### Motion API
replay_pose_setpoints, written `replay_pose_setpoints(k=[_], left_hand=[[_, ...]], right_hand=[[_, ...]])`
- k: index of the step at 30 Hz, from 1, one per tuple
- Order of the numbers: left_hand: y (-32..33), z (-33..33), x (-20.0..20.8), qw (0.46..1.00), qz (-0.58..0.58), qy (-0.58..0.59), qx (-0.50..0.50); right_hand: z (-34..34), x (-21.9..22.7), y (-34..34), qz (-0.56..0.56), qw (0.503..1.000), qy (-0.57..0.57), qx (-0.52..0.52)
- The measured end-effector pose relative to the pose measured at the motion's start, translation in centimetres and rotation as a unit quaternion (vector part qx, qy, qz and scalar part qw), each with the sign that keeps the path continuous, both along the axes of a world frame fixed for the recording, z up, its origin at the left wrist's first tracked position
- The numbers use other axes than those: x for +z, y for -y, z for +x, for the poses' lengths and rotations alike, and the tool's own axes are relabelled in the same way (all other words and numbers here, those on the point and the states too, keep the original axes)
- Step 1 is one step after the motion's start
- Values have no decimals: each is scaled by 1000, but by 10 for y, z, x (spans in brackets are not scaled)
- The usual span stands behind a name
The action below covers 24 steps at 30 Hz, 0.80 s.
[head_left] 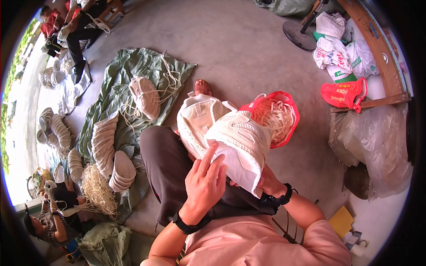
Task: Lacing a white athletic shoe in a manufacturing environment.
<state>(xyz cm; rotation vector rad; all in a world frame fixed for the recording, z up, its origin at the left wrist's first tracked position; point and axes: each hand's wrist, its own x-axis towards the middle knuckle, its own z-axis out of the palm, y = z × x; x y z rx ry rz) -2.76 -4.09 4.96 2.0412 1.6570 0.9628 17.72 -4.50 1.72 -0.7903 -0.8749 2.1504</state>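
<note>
A cream knitted shoe upper (242, 133) lies across my lap, its white inner lining (235, 166) turned toward me. My right hand (271, 182) grips its near right edge; the fingers are partly hidden under it. My left hand (205, 182) is open, with fingers stretched out and the fingertips at the lining's left edge. Just beyond the held piece, another cream shoe upper (195, 117) rests by my left knee. A red bag (290, 108) full of pale flat laces (273, 116) sits against the far right side of the held upper.
On the floor at left, a green tarp (120, 71) carries a laced shoe upper (145, 97), stacked uppers (104, 144) and a heap of laces (98, 190). Other people sit at far left and lower left. Plastic bags (337, 53) and a wooden frame (377, 40) stand at right.
</note>
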Motion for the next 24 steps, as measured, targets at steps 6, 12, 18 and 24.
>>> replay_pose_setpoints(k=[6,12,18,24], left_hand=[[1,1,1,998,-31,13,-45],[0,2,2,1000,-12,16,-22],[-3,6,5,1000,-20,-16,-14],[-3,5,7,998,-34,-32,-52]], right_hand=[[2,-4,3,6,1000,7,-1],[1,-3,2,4,1000,2,-5],[2,-4,4,8,1000,2,-9],[5,-6,5,21,1000,9,-9]])
